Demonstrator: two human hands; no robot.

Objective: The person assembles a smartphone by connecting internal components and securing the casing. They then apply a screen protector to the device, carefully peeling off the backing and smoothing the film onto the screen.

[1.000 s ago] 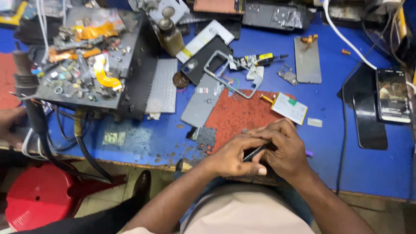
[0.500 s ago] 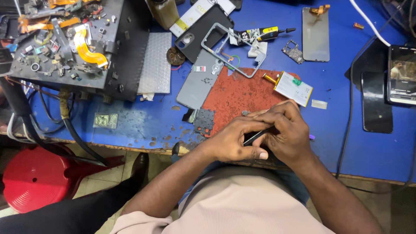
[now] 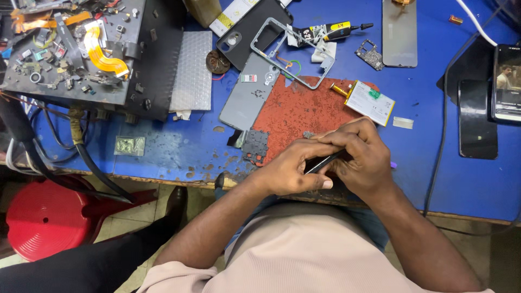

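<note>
Blue workbench (image 3: 163, 146): both hands' fingers, left hand (image 3: 296, 168) and right hand (image 3: 361, 157), clamped on black tweezers (image 3: 323, 162)

We cannot see what lies under the two hands: the left hand (image 3: 293, 171) and right hand (image 3: 361, 160) cover the near corner of the red mat (image 3: 296, 111). The dark tool (image 3: 324, 161) shows only partly (its tip is hidden). Right of the mat, a phone (image 3: 507, 84) is cut by the edge.

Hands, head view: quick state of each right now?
Left hand: closed, fingers gripping a thin dark tool.
Right hand: curled closed over the tool's tip at the red mat; what it pinches cannot be told.
</note>
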